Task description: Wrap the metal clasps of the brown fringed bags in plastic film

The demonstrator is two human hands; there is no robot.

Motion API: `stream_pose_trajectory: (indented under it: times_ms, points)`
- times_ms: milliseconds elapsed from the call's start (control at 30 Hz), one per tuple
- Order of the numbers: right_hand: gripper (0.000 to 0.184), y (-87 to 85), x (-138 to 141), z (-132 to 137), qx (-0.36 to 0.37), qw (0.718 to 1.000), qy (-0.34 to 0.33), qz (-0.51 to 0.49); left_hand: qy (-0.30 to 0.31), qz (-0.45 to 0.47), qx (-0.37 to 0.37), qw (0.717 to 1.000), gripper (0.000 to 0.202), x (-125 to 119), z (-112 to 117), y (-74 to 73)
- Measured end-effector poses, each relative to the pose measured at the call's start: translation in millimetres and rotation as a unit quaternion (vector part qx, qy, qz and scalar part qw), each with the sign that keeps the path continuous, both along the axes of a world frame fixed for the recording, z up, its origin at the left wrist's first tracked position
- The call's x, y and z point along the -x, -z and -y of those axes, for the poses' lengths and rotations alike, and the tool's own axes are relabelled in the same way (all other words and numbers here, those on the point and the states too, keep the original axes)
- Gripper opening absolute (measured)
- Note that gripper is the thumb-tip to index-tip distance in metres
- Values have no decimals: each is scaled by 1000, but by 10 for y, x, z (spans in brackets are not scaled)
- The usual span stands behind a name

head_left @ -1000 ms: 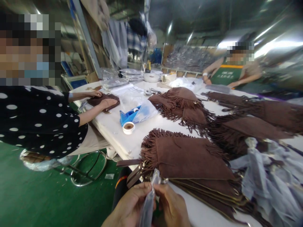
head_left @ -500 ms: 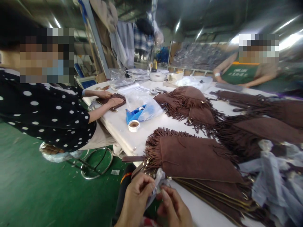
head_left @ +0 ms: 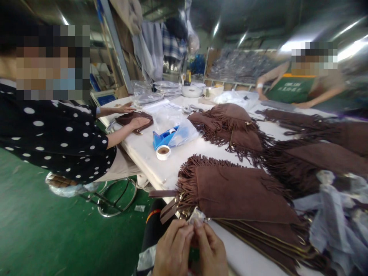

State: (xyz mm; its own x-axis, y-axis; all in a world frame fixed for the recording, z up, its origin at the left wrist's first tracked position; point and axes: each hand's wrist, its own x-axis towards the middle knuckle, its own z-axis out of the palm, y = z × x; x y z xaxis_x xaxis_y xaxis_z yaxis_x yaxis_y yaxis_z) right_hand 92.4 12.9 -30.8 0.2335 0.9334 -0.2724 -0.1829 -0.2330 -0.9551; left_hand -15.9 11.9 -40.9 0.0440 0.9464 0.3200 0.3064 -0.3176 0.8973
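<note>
While crumpled, translucent plastic (head_left: 197,214) is held at the near edge of the worktop (head_left: 143,155), it is pinched between the gathered fingertips of the left hand (head_left: 174,245) and right hand (head_left: 211,247), set close together. Its lower part is hidden. Just beyond, fringed brown bags (head_left: 238,191) are stacked along that edge, with straps (head_left: 169,211) overhanging it.

Left hand (head_left: 173,249) and right hand (head_left: 212,249) meet side by side, fingers (head_left: 185,231) bent and pinched.
</note>
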Motion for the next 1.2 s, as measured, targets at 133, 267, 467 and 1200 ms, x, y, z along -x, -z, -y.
stream_pose_trajectory:
  times_ms: [133, 267, 467, 1200]
  points:
    - [41, 21, 19, 12, -3, 1000, -3, 3, -28, -13, 15, 999, 21, -25, -31, -70]
    - [41, 20, 29, 26, -7, 999, -4, 36, -56, -36, 71, 995, 16, -32, -78, -167]
    - [41, 37, 34, 46, -17, 998, -17, 64, -68, -28, 151, 986, 15, -39, -116, -199]
    - [44, 40, -3, 62, -3, 1000, 9, -8, 43, 478, 544, 689, 6, -77, -262, -230]
